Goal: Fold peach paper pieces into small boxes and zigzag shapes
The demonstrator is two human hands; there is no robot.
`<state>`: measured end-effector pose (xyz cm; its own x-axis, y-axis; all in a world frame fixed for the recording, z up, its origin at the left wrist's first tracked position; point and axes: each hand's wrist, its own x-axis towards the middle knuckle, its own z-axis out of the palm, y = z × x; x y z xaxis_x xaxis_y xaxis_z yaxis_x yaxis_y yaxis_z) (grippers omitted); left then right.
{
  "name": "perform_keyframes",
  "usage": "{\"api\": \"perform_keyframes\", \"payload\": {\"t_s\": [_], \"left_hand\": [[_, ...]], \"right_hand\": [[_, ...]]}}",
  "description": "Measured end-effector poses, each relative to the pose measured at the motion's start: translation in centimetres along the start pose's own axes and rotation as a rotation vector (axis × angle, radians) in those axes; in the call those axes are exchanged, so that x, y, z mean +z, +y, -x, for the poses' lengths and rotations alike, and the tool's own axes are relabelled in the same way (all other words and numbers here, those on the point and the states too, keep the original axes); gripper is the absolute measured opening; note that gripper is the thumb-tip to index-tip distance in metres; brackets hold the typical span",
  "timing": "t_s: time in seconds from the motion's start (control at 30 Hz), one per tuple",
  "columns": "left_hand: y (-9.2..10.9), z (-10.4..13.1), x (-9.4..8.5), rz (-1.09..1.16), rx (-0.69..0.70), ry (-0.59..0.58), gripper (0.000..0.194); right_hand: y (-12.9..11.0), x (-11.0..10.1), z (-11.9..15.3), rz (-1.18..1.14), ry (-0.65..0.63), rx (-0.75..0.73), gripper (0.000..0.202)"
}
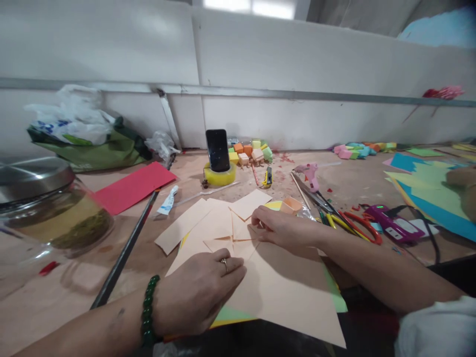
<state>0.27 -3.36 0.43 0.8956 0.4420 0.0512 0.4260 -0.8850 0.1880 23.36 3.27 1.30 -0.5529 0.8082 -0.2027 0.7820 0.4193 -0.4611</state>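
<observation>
A small folded piece of peach paper with open triangular flaps lies on a stack of peach sheets. My right hand has its fingers bent together at the right side of the folded piece. Along its lower edge rests my left hand, fingers together and curled down against the paper; its thumb is hidden. Loose peach strips lie beyond and left of the hands. Green and yellow sheets show from under the stack. Near my right hand sits a small peach paper box.
A phone leans on a yellow tape roll, near small folded paper boxes. On the right are scissors, a pink glue gun and another person's hand. A glass jar stands left.
</observation>
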Motion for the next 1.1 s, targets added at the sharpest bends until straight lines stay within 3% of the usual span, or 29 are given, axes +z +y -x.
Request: {"api": "perform_keyframes", "payload": {"t_s": [0.17,0.27,0.37,0.43,0.57,0.77,0.93,1.0,1.1], "left_hand": [[0.1,-0.4,-0.3,0.033,-0.026,-0.058,0.017],[0.1,-0.5,-0.3,0.074,-0.067,-0.029,0.013],[0.0,-0.4,-0.2,0.112,-0.087,-0.011,0.013],[0.0,-0.4,-0.3,0.123,-0.087,-0.020,0.012],[0.1,-0.5,-0.5,0.107,-0.088,-0.050,0.012],[0.3,-0.3,-0.8,0.069,-0.080,-0.071,0.012],[0.2,-0.2,-0.3,0.027,-0.063,-0.028,0.010],[0.1,-0.2,0.1,0.009,-0.054,0.007,0.014],[-0.1,-0.3,0.6,-0.003,-0.040,0.050,0.017]], "right_hand": [[0.2,-1.0,0.2,0.094,-0.018,0.009,0.009],[-0.6,-0.8,0.9,0.165,0.026,-0.182,0.017],[-1.7,0.0,1.7,0.326,-0.111,-0.476,0.019],[-2.2,0.3,2.1,0.431,-0.169,-0.527,0.021],[-2.5,0.1,2.4,0.589,-0.197,-0.346,0.024],[-3.0,-0.9,2.7,0.627,-0.219,-0.143,0.024],[-2.9,-1.6,3.2,0.571,-0.210,-0.099,0.027],[-2.7,-1.7,3.0,0.521,-0.171,-0.107,0.023],[-2.4,-1.0,2.2,0.281,0.021,-0.075,0.015]]}}
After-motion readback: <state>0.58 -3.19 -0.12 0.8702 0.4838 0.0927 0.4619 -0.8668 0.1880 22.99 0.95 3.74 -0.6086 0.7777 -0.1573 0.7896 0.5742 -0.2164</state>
